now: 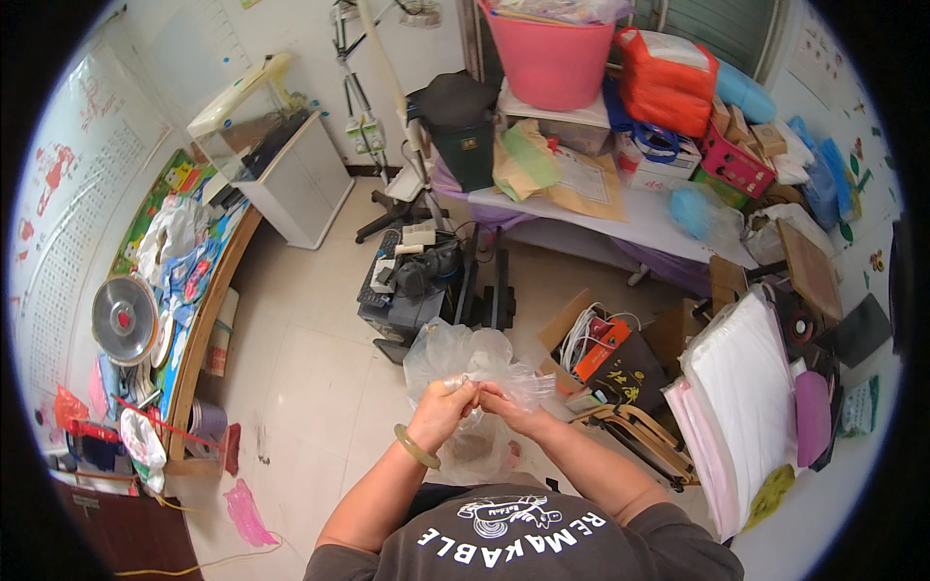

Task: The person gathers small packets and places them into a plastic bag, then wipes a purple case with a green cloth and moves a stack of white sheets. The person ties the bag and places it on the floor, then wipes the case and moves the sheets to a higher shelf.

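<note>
A clear plastic bag spreads above and around both hands in front of my chest, and more thin clear plastic hangs below them. My left hand pinches the gathered plastic between thumb and fingers; a pale bangle circles that wrist. Touching it from the right, my right hand also has its fingers closed on the gathered plastic. The fingertips of both hands meet at one bunched spot. What lies inside the hanging plastic is too unclear to tell.
A computer tower with a keyboard and cables stands ahead. An open cardboard box holds white cables at the right, near a wrapped white quilt. A cluttered wooden-edged table runs along the left; a pink plastic bag lies on the floor.
</note>
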Demonstrator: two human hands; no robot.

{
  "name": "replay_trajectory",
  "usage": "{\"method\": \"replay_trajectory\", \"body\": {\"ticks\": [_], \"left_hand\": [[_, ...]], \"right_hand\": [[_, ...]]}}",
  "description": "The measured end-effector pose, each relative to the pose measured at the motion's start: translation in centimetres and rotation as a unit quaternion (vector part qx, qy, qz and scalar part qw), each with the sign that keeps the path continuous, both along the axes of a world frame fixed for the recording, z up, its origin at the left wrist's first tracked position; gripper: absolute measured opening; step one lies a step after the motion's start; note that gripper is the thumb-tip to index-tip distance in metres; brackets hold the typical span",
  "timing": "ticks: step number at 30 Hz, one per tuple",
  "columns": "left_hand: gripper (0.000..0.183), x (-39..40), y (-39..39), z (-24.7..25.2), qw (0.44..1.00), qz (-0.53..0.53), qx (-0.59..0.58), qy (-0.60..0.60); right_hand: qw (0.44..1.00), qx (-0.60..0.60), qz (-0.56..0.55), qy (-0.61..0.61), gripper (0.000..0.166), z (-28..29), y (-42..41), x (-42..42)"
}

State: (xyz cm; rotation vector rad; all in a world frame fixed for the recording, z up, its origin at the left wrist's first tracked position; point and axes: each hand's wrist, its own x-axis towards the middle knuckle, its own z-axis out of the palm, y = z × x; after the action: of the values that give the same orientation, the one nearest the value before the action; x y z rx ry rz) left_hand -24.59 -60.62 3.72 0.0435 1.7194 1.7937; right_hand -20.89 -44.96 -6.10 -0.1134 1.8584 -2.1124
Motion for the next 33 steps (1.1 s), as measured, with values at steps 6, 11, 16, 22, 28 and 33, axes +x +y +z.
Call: {"method": "replay_trajectory", "body": {"ticks": [6,11,16,22,28,33], "left_hand": [[0.028,-0.4,-4.6,-0.4,0.999,0.003,-0.038,0.018],[0.029,-0.7,-7.4,-1.8,0.997,-0.006,-0.069,0.023],[0.028,-1.1,-8.9,-1.4,0.990,-0.031,-0.113,0.084],[0.028,-1.4,-10.3,-0.4,0.960,-0.091,-0.222,0.145],[0.026,-0.5,-11.1,-1.4,0.935,-0.079,-0.252,0.235],[0.028,0.1,-10.4,-0.7,0.884,-0.110,-0.331,0.310]], "right_hand": [[0.993,0.105,0.046,-0.011,0.022,2.6,-3.7,-1.5],[0.995,0.066,0.014,-0.078,0.018,5.2,-6.6,-1.6],[0.994,0.012,-0.006,-0.107,0.015,5.1,-8.3,-1.3],[0.996,-0.048,-0.027,-0.073,0.018,3.5,-10.2,-0.8],[0.996,-0.078,-0.009,-0.047,0.017,2.4,-10.8,-0.4],[0.986,-0.138,-0.029,-0.086,0.013,1.6,-10.6,0.1]]}}
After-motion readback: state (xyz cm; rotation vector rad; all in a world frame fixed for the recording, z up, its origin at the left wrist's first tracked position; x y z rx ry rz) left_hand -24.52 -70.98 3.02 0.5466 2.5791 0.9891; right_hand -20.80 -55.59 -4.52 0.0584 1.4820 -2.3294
